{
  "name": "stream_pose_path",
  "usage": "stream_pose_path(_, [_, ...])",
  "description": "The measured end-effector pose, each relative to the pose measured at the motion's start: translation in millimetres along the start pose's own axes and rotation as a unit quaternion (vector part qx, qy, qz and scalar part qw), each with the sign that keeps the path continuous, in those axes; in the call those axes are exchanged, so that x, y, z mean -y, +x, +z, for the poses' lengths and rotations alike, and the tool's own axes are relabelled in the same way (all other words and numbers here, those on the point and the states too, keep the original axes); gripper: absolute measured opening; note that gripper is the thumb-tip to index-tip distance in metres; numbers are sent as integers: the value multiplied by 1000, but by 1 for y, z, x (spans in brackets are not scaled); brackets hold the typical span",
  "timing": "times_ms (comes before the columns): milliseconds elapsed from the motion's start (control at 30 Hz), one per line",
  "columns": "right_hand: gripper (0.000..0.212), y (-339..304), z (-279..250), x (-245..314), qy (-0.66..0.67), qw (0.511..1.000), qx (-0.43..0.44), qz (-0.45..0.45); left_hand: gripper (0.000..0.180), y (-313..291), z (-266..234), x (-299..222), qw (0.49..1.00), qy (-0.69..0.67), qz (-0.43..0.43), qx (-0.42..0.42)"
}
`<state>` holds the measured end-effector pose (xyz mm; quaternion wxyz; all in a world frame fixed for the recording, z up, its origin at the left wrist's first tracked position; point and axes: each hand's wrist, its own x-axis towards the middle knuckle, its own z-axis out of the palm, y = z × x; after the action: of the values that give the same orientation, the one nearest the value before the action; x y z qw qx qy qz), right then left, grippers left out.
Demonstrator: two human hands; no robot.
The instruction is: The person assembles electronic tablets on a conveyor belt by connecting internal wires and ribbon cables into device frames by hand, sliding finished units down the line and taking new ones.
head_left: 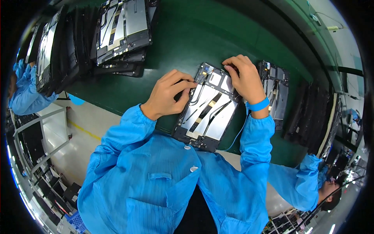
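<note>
An opened tablet [212, 107] lies tilted in front of me at the table's near edge, its silver inner plate, black flat cables and dark board parts exposed. My left hand [169, 93] is at its upper left edge, fingers bent and closed on that edge. Over the upper right corner is my right hand [246, 78], thumb and forefinger drawn together in a pinch. Whatever lies between those fingertips is too small to make out. A blue wrist strap [258, 104] circles my right wrist, and its thin cord runs down beside the tablet.
Opened tablets [124, 29] are stacked at the far left on the green table [177, 43], beside a row of upright dark panels [72, 43]. Another opened tablet [276, 87] lies right of my hand, near more dark panels [307, 113]. Blue-sleeved co-workers [304, 183] sit at both sides.
</note>
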<state>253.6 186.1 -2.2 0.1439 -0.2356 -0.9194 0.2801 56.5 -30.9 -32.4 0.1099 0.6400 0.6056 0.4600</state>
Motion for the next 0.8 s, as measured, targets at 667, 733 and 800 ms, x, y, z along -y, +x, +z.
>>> stream_pose_path(667, [14,2,-24,-5,102,981,100,132,28,1,4,5,999,-30,-7,-16])
stream_pose_path(733, [12,4,-28,11,54,995,26,86,28,1,2,5,999,-33,-7,-15])
stream_pose_path(800, [13,5,-31,34,89,993,8,77,28,5,-2,3,999,-36,-6,-13])
